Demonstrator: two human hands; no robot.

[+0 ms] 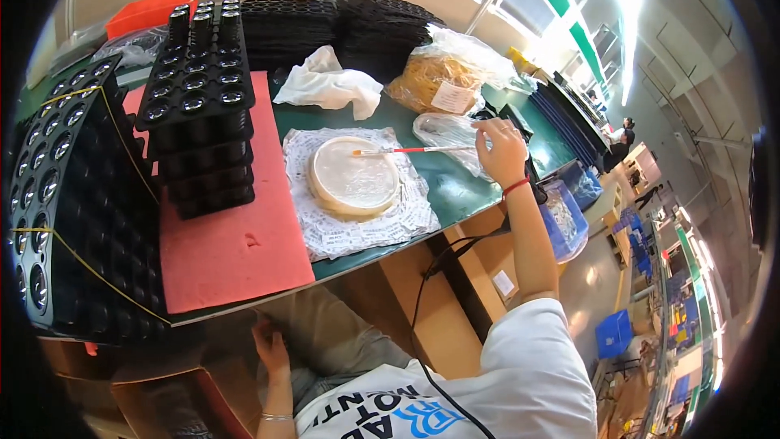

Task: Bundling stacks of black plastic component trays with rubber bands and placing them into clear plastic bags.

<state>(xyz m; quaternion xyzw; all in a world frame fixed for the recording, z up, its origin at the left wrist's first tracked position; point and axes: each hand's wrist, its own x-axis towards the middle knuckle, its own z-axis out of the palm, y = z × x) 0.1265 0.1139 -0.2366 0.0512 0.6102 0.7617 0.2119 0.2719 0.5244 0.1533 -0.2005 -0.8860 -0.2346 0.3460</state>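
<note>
My right hand point(501, 150) is closed on the end of a slim paintbrush point(410, 149) with a red and white handle. Its tan bristles are over a round, pale, shallow dish point(349, 197), whose top looks whitish and glossy; whether they touch it I cannot tell. Under the dish lies a sheet covered in small printed labels point(333, 232). Below the table edge, by my lap, my left hand point(272, 347) hangs with loosely bent fingers and nothing visible in it. Black trays with shiny round pieces point(195, 81) stand stacked on a pink foam sheet point(236, 264).
Another strapped tray stack point(89, 203) leans at the far left. Behind are a red bin point(150, 12), piled black trays point(288, 32), a crumpled white cloth point(329, 85) and a bag of amber pieces point(435, 85). A blue bin point(569, 223) stands right; a black cable point(418, 297) hangs in front.
</note>
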